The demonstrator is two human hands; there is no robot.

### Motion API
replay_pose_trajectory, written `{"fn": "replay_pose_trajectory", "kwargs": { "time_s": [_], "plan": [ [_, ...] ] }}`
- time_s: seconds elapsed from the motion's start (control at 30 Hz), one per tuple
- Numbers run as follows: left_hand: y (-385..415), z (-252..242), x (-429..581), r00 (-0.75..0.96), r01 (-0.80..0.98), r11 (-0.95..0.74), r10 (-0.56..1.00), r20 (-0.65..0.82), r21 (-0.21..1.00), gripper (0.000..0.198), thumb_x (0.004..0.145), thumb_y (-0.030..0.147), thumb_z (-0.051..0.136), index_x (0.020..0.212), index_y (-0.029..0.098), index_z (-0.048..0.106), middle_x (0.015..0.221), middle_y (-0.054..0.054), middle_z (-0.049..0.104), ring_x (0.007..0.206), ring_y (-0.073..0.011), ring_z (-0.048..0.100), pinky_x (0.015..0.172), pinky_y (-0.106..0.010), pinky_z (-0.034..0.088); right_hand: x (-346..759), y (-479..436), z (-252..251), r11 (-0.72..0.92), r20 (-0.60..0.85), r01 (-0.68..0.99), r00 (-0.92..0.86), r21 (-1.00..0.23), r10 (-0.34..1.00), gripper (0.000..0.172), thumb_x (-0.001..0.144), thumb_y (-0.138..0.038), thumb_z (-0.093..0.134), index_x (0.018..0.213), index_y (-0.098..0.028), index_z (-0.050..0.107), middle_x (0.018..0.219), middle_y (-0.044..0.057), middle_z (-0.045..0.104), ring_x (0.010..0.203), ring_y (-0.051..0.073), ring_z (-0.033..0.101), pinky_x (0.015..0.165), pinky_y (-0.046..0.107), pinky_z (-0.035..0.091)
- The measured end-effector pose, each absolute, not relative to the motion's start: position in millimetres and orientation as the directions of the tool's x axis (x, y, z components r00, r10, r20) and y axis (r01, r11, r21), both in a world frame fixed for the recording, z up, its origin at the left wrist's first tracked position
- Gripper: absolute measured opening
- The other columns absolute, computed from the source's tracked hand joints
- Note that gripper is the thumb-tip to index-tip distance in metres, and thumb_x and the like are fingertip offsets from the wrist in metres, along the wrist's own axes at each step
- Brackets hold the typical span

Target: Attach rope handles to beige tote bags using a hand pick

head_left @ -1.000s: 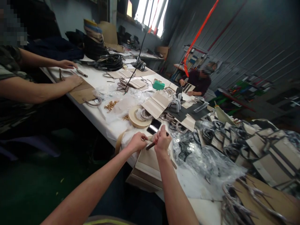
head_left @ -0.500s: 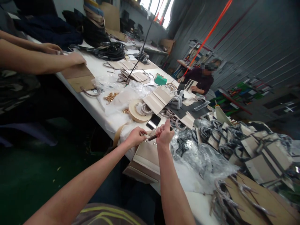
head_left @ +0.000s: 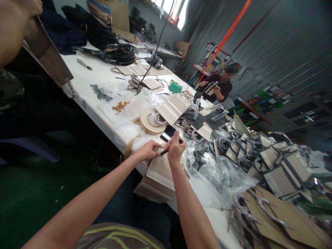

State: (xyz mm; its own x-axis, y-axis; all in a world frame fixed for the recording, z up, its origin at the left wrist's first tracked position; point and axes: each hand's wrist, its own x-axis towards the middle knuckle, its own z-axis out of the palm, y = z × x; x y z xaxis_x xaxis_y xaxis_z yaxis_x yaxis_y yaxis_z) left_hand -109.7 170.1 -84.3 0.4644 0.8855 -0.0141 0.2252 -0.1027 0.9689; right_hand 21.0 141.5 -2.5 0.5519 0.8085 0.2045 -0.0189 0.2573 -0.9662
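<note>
In front of me a beige bag piece [head_left: 161, 170] with folded panels lies at the near table edge, part of it hanging over. My right hand [head_left: 175, 149] is wrapped round a slim dark rod-like tool [head_left: 164, 152], whose tip points left toward my left fingers. At the upper edge of the bag piece, my left hand [head_left: 148, 150] is closed with thumb and fingertips pinched together. What those fingertips hold is too small to make out. A dark phone [head_left: 168, 133] lies just beyond my hands.
Nearby are a tape roll [head_left: 150, 124], gold-coloured hardware [head_left: 120, 107] and plastic bags [head_left: 223, 173]. Bag pieces [head_left: 282, 173] heap up on the right. A co-worker's hand [head_left: 15, 27] lifts a brown panel [head_left: 48, 52] at left; another person [head_left: 220, 84] works across the table.
The co-worker at left has lifted the brown panel off the table, uncovering dark metal pieces. My hands stay at the bag piece's edge, with the tool slightly closer to my left fingers.
</note>
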Motion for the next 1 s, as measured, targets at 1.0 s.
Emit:
{"fn": "replay_pose_trajectory", "kwargs": {
  "time_s": [1.0],
  "plan": [
    [167, -83, -101, 0.418, 0.160, -0.013, 0.907, -0.056, 0.987, 0.045, 0.069, 0.008, 0.073, 0.109, 0.014, 0.093, 0.080, -0.001, 0.073, 0.078, -0.0195, 0.061, 0.070, -0.027, 0.046, 5, 152, -13, 0.094, 0.230, 0.244, 0.620, -0.965, 0.750, 0.066, 0.105, -0.073, 0.066, 0.065, -0.028, 0.041, 0.053, -0.007, 0.039, 0.045, 0.010, 0.040, 0.041, 0.024, 0.032]
  ]
}}
